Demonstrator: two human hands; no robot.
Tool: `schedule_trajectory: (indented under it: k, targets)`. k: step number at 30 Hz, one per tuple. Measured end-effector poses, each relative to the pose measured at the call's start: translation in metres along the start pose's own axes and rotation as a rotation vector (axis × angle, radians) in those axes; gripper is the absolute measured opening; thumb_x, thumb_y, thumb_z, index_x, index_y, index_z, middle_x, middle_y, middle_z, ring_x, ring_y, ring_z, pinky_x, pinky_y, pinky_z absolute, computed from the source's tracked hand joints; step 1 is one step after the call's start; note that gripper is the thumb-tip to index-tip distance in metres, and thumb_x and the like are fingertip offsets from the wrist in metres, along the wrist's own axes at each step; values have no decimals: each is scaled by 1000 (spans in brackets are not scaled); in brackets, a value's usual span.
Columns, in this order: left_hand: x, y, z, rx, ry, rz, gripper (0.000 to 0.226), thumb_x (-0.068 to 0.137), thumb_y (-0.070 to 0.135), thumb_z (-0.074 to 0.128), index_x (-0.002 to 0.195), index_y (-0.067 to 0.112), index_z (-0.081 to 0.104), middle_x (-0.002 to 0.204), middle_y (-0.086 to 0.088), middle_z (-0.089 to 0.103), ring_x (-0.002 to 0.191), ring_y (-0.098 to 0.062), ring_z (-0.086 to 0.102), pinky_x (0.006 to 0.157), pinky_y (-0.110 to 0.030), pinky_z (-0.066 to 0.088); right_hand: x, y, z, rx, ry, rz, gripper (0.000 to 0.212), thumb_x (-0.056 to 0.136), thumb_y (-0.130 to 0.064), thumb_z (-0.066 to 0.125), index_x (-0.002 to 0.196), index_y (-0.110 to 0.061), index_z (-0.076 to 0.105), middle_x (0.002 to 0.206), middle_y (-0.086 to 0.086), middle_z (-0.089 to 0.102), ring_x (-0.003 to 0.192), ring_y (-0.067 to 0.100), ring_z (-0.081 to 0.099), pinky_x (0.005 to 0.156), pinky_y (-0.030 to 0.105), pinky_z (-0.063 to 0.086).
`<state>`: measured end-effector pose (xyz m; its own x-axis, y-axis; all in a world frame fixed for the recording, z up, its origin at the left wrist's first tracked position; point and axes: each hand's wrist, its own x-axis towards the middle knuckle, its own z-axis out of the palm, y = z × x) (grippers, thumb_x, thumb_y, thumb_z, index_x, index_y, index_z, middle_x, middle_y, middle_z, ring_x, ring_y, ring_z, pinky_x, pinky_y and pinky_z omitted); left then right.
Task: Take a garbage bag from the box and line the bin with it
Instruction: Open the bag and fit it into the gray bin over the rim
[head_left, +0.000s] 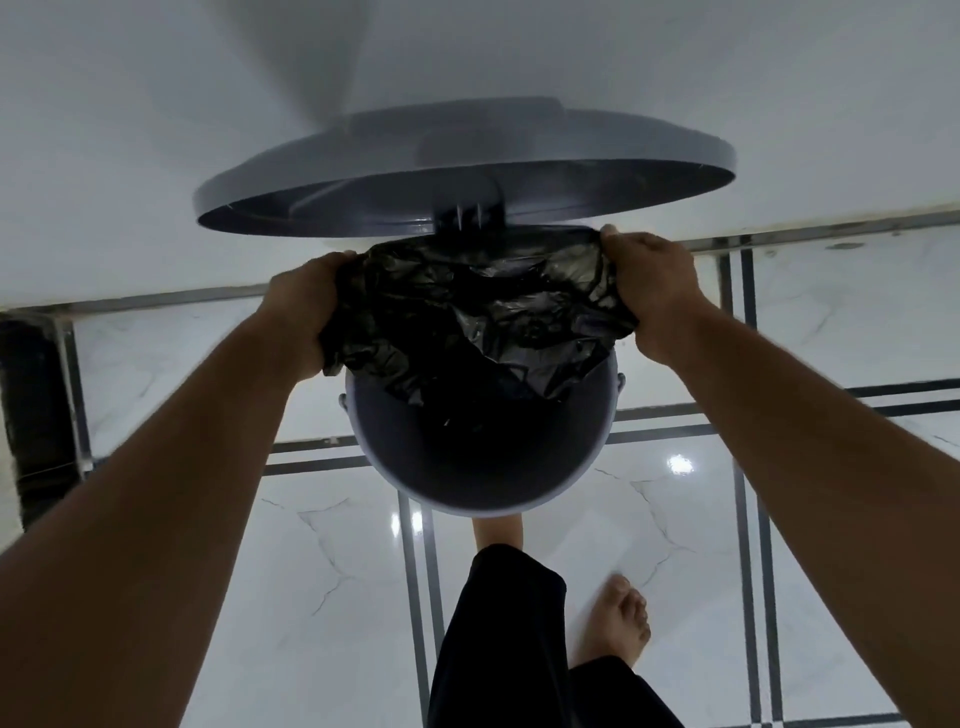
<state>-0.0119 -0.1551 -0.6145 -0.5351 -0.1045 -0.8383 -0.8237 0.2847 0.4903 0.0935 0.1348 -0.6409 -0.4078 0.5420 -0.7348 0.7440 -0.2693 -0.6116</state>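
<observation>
A round grey pedal bin (478, 488) stands on the floor in front of me with its grey lid (467, 156) raised toward the wall. A crumpled black garbage bag (467, 312) is stretched over the far half of the bin's mouth and hangs down inside. My left hand (301, 306) grips the bag's left edge. Gripping the bag's right edge is my right hand (654, 291). The near part of the bin's rim is bare. No box is in view.
A white wall (156, 130) rises right behind the bin. The floor is glossy white marble tile (675, 545) with dark strips. One bare foot (498, 530) is at the bin's base, the other foot (618, 618) stands to the right. A dark object (36, 415) sits at far left.
</observation>
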Motion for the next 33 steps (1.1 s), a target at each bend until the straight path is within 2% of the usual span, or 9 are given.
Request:
schedule_trajectory:
  k: [2, 5, 7, 10, 14, 17, 20, 25, 33]
  targets:
    - [6, -1, -1, 141, 15, -1, 17, 103, 30, 69, 99, 15, 76, 80, -4, 73, 54, -18, 66, 39, -21, 47, 6, 10, -2, -258, 32, -75, 33, 102, -45, 76, 98, -13, 83, 92, 0, 80, 94, 24, 78, 82, 37, 65]
    - [6, -10, -6, 293, -17, -43, 17, 97, 28, 77, 94, 11, 77, 112, -19, 79, 91, -30, 75, 87, -44, 65, 7, 21, -13, -397, -33, -32, 46, 95, -48, 83, 92, -3, 82, 79, 3, 72, 76, 25, 69, 62, 34, 55]
    - [2, -22, -18, 360, -80, -127, 39, 85, 44, 83, 104, 10, 79, 112, -17, 81, 100, -34, 79, 95, -51, 64, 1, 28, -19, -399, -89, 21, 52, 96, -48, 83, 85, 2, 76, 74, 8, 61, 68, 23, 57, 54, 26, 44]
    - [4, -47, -41, 344, -211, -263, 72, 69, 67, 78, 120, 16, 80, 111, -10, 84, 100, -33, 82, 104, -54, 60, -13, 37, -31, -423, -153, 99, 43, 100, -50, 77, 81, -13, 65, 77, 9, 54, 73, 21, 54, 67, 30, 50]
    - [-23, -62, -53, 242, -202, -359, 49, 73, 73, 75, 82, 25, 68, 72, 5, 60, 48, -10, 51, 57, -26, 45, -33, 51, -51, -373, -187, 249, 49, 99, -58, 75, 91, -9, 72, 89, 7, 68, 80, 18, 61, 78, 35, 59]
    - [-42, -76, -64, 204, -239, -405, 70, 63, 93, 77, 74, 28, 53, 65, 3, 33, 54, -13, 26, 52, -24, 40, -52, 59, -69, -298, -223, 278, 50, 98, -60, 75, 95, -10, 75, 86, 2, 69, 72, 16, 56, 70, 32, 56]
    - [-55, -92, -75, 175, -262, -443, 59, 72, 70, 88, 70, 27, 47, 66, 5, 31, 58, -14, 25, 52, -24, 40, -75, 67, -83, -177, -263, 287, 39, 99, -46, 80, 96, -7, 73, 81, 1, 66, 68, 15, 58, 68, 30, 58]
    - [-76, -121, -76, -73, -219, -375, 24, 105, 33, 65, 111, 13, 76, 101, -6, 81, 79, -16, 81, 70, -31, 67, -103, 82, -80, 48, -263, 361, 14, 107, -20, 73, 107, -6, 76, 102, 10, 77, 84, 23, 75, 67, 30, 66]
    - [-103, -135, -64, -758, -143, -320, 33, 109, 2, 50, 138, 0, 65, 130, -12, 78, 120, -24, 77, 97, -37, 64, -117, 90, -58, 682, -120, 603, 18, 114, -10, 59, 126, 0, 69, 113, 21, 80, 84, 32, 85, 69, 45, 71]
